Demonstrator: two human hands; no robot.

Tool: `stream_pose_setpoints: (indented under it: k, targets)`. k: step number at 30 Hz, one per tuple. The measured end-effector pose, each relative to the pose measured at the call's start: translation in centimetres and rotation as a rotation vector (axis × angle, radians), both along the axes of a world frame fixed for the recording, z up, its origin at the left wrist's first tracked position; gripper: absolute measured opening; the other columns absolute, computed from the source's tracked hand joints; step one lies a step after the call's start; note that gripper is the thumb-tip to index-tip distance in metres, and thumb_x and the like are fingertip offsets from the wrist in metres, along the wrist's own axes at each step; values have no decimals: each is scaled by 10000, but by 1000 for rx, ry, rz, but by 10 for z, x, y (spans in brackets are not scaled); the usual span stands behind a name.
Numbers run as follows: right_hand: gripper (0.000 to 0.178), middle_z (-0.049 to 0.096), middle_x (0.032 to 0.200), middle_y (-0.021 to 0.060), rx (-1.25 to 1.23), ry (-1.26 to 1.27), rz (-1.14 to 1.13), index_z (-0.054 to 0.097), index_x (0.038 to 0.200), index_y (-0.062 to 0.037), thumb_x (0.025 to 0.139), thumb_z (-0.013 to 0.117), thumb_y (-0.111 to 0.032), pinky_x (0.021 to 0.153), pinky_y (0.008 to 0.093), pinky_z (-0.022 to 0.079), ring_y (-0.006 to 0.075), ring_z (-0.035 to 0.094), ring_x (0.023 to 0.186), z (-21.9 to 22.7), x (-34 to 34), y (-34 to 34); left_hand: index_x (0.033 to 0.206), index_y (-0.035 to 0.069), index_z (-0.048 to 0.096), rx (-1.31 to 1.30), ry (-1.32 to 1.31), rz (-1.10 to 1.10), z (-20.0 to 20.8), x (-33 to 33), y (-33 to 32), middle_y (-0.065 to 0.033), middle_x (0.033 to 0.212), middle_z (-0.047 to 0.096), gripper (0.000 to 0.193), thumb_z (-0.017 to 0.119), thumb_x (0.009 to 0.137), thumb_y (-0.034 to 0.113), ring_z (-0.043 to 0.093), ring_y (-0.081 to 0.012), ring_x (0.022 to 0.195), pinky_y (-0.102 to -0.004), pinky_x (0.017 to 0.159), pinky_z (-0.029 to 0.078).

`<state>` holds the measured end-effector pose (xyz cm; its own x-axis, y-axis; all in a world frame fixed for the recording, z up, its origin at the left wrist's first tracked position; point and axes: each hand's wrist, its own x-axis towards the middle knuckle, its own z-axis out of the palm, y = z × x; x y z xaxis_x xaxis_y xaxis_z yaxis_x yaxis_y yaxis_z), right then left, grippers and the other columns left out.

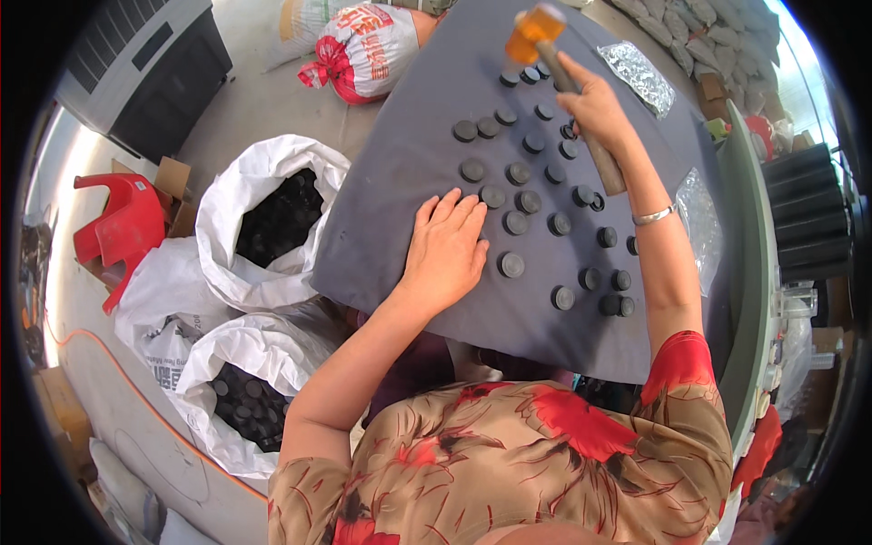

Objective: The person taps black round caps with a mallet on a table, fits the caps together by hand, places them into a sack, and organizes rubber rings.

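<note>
My right hand [597,111] is closed around the wooden handle of a mallet [534,36] with an amber head. The mallet is raised toward the far side of the grey-covered table [381,163], its head slightly blurred. Palm down on the cloth, my left hand [445,247] has its fingers stretched out. Its fingertips lie beside a round black cap [491,196]; whether they touch it I cannot tell. Several more black caps [511,264] are scattered over the tabletop, some seeming to be stacked or overlapping. My right forearm hides part of the cloth.
Two white sacks [227,173] of black caps stand left of the table. Clear plastic bags [636,80] lie along its right side. A red plastic stool [118,218], a dark cooler-like unit [150,77] and a tied sack [363,54] stand beyond. An orange cord [136,391] crosses the floor.
</note>
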<state>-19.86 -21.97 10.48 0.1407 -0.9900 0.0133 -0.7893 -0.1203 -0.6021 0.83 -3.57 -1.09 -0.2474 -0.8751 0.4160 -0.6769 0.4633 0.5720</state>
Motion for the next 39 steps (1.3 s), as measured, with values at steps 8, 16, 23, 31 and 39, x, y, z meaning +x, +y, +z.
stream_pose_setpoints:
  k: [8, 16, 23, 31, 39]
  targets:
    - [701, 630, 896, 100, 18, 24, 12, 426, 1470, -178, 803, 601, -53, 485, 285, 499, 132, 553, 523, -7, -1, -2, 1240, -15, 570, -9, -6, -7, -2, 0, -2, -155, 1307, 571, 455, 667, 816, 121, 452, -356, 1298, -501, 1093, 301]
    - [702, 652, 886, 141, -112, 176, -65, 418, 1477, -181, 806, 575, -48, 516, 304, 509, 140, 580, 538, -27, -22, -21, 1240, -14, 570, -4, -22, -7, 2, -3, -1, -151, 1309, 571, 465, 672, 805, 114, 458, -352, 1294, -499, 1091, 304]
    - [713, 576, 758, 46, -112, -14, -74, 424, 1474, -199, 804, 598, -31, 443, 286, 474, 108, 516, 500, 3, -25, -16, 1243, -11, 569, -13, -22, -1, 2, -1, -3, -144, 1313, 568, 470, 670, 802, 114, 456, -353, 1296, -493, 1091, 306]
    - [707, 611, 807, 75, -31, 8, -78, 411, 1481, -215, 822, 598, -42, 449, 289, 489, 115, 515, 486, -2, -30, -22, 1240, -12, 573, -2, -24, -1, 1, 0, -4, -147, 1306, 572, 466, 666, 797, 103, 455, -355, 1295, -493, 1081, 310]
    - [748, 638, 842, 110, -49, 130, -167, 424, 1472, -242, 765, 554, -35, 502, 330, 522, 195, 623, 587, -34, -41, -46, 1235, -10, 575, -16, -13, 1, 4, -1, -6, -149, 1295, 579, 466, 667, 793, 105, 461, -358, 1288, -494, 1074, 318]
